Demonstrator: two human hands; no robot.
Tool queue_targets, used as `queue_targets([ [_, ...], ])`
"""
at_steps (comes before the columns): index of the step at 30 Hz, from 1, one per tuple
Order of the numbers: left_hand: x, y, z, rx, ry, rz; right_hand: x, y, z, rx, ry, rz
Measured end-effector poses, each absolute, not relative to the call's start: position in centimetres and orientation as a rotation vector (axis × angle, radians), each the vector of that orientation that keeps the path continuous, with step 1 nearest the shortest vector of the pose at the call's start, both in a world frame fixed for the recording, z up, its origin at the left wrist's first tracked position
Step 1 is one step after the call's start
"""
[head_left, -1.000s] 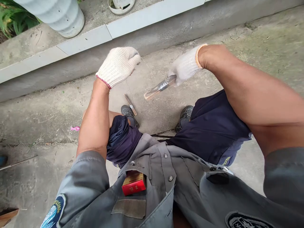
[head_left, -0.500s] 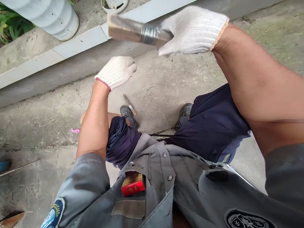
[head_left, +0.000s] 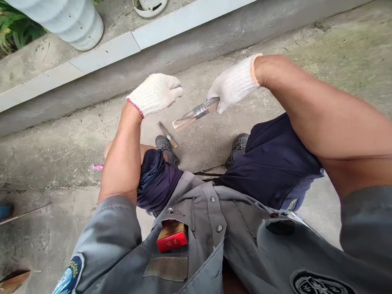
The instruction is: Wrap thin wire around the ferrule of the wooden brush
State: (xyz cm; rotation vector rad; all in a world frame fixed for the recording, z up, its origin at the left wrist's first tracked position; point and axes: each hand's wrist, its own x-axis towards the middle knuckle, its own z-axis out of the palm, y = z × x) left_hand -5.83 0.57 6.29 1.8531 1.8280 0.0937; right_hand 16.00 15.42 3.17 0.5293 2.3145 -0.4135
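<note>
Both my hands wear white knit gloves. My right hand [head_left: 231, 83] is closed round one end of a flat wooden stick [head_left: 183, 119] that points down and to the left. A band of thin silvery wire [head_left: 200, 109] is wound round the stick near the glove. My left hand [head_left: 155, 93] is a closed fist pinching the free end of that thin wire, which runs from the fist to the stick. Below the hands a small knife-like tool [head_left: 167, 134] lies on the concrete by my left shoe [head_left: 165, 148].
I sit over a concrete floor [head_left: 61, 143] with a raised kerb [head_left: 101, 51] ahead. A pale ribbed pot [head_left: 72, 20] and a small white pot [head_left: 150, 6] stand beyond it. A pink bit [head_left: 97, 167] lies to the left. A red packet [head_left: 172, 237] sits in my shirt pocket.
My right hand swung the stick up high to the top of the view, then brought it back down in front of the left fist. The left fist stayed nearly still.
</note>
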Motion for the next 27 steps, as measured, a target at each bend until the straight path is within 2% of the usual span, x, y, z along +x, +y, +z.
queue_targets([
  [4,-6.1,0.4,6.3,1.948,1.713,0.101,17.5,16.8,4.6,0.487,2.412,-0.534],
  [10,-5.2,0.6,6.6,1.848,1.781,0.253,17.8,17.0,8.0,1.033,2.593,-0.669],
  [13,-4.9,0.7,6.9,1.891,1.793,0.219,17.3,16.8,8.6,1.206,2.622,-0.587],
  [19,-4.9,0.7,6.2,1.871,1.761,0.205,16.5,18.2,6.9,1.380,2.631,-0.185],
  [23,-4.7,0.5,6.1,1.900,1.754,0.162,16.1,18.9,5.9,1.492,2.483,-0.143],
  [27,-4.8,0.4,6.9,1.867,1.801,0.197,16.2,18.6,4.0,1.281,2.413,-0.289],
])
